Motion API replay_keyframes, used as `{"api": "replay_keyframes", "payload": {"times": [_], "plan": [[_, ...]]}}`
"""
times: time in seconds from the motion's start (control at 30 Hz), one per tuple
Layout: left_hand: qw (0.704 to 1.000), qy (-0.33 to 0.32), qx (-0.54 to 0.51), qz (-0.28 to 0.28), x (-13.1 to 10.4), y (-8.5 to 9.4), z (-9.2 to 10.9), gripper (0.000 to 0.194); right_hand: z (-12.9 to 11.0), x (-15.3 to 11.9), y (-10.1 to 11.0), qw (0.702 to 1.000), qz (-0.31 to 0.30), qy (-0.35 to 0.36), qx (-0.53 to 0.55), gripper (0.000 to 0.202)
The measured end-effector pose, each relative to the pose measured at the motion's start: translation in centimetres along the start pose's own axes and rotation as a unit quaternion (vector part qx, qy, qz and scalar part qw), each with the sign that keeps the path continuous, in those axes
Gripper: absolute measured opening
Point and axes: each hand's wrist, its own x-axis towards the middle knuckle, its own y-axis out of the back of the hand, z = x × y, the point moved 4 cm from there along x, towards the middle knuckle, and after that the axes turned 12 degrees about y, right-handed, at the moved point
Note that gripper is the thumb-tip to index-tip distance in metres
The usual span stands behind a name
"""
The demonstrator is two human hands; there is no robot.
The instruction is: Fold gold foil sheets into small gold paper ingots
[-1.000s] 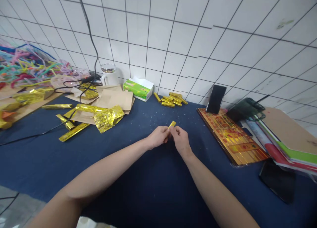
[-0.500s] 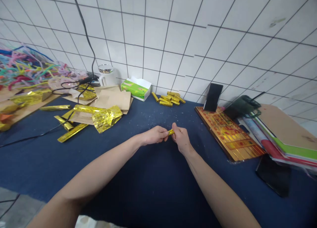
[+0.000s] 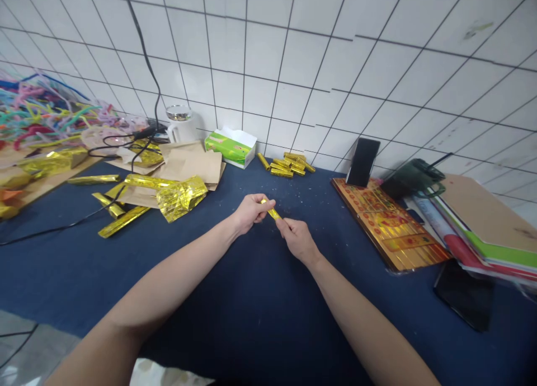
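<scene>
Pinching a gold foil roll (image 3: 273, 213) at its far left end with the closed left hand (image 3: 250, 213), at its near right end with the closed right hand (image 3: 299, 240).

Gold foil roll (image 3: 273, 213), one, pinched between left hand (image 3: 251, 211) and right hand (image 3: 297, 238). Short gold rolls (image 3: 282, 173), small pile, near green tissue pack (image 3: 226, 149). Worktop (image 3: 260, 302), dark blue, against tiled wall (image 3: 264, 50).

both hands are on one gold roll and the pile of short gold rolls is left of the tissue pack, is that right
Not quite: in the head view the pile is right of the tissue pack. The left hand and right hand are on one gold roll.
</scene>
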Motion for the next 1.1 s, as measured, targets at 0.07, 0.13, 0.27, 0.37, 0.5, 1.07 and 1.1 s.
{"api": "replay_keyframes", "payload": {"times": [0.07,0.13,0.27,0.37,0.5,1.07,1.1], "plan": [[0.999,-0.013,-0.037,0.000,0.1,-0.1,-0.2,0.037,-0.2,0.0,-0.1,1.000,0.006,0.003,-0.014,0.043],[0.998,-0.022,-0.061,-0.002,0.0,-0.1,-0.1,0.038,-0.2,-0.1,-0.3,1.000,0.010,0.004,-0.020,0.043],[0.995,-0.012,-0.077,-0.055,-0.4,-0.5,0.4,0.031,-0.2,-0.3,-0.5,0.999,0.029,-0.003,0.013,0.042],[0.992,0.015,-0.079,-0.099,-1.0,-1.5,0.3,0.034,0.1,-0.4,-0.5,0.996,0.053,-0.017,0.068,0.043],[0.992,0.052,-0.069,-0.095,-1.4,-2.6,-0.7,0.031,0.4,-0.4,-0.5,0.992,0.068,-0.014,0.101,0.046],[1.000,0.003,-0.019,-0.013,-0.2,0.5,1.0,0.029,-0.1,-0.6,-0.3,0.994,0.064,0.031,-0.083,0.042],[1.000,0.008,-0.004,-0.016,-0.2,0.6,1.0,0.027,-0.1,-0.6,-0.2,0.989,0.069,0.044,-0.125,0.042]]}}
